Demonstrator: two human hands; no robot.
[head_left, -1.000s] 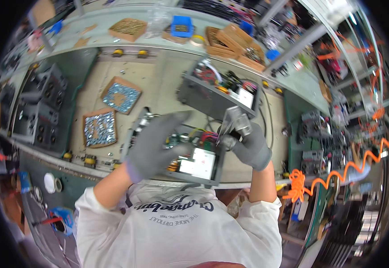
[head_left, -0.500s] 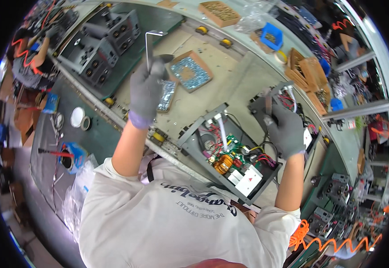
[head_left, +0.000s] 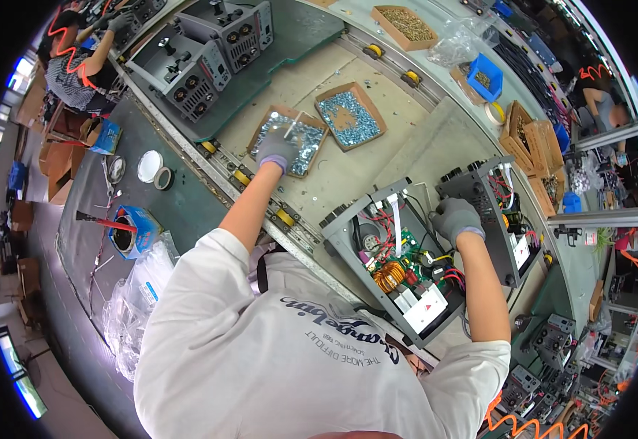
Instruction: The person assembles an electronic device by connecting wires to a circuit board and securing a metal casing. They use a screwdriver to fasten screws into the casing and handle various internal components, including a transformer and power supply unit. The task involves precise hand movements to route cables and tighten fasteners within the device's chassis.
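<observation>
My left hand point(head_left: 277, 148), in a grey glove, reaches over a cardboard tray point(head_left: 310, 162) of small shiny metal parts. A pale bent metal bar point(head_left: 295, 126) projects from its closed fingers, partly blurred. My right hand point(head_left: 458, 220), gloved alike, is closed between two dark metal housings; what its fingers hold, if anything, is hidden. The nearer housing point(head_left: 359, 274) lies open, with a green circuit board point(head_left: 411, 247), a copper coil point(head_left: 388, 277) and coloured wires inside. Beside my right hand stands the second housing point(head_left: 489, 219), with wires showing.
Another cardboard tray point(head_left: 379, 115) of bluish metal parts lies beyond my left hand. Finished-looking grey units point(head_left: 187, 84) stand on a green board at far left. A blue bin point(head_left: 486, 77) and boxes of screws point(head_left: 405, 26) line the far side. A roller rail point(head_left: 260, 197) runs nearest me.
My left hand has come down from a raised position into the tray of small parts. My right hand has lowered between the housings; the brownish strip seen at its fingers no longer shows.
</observation>
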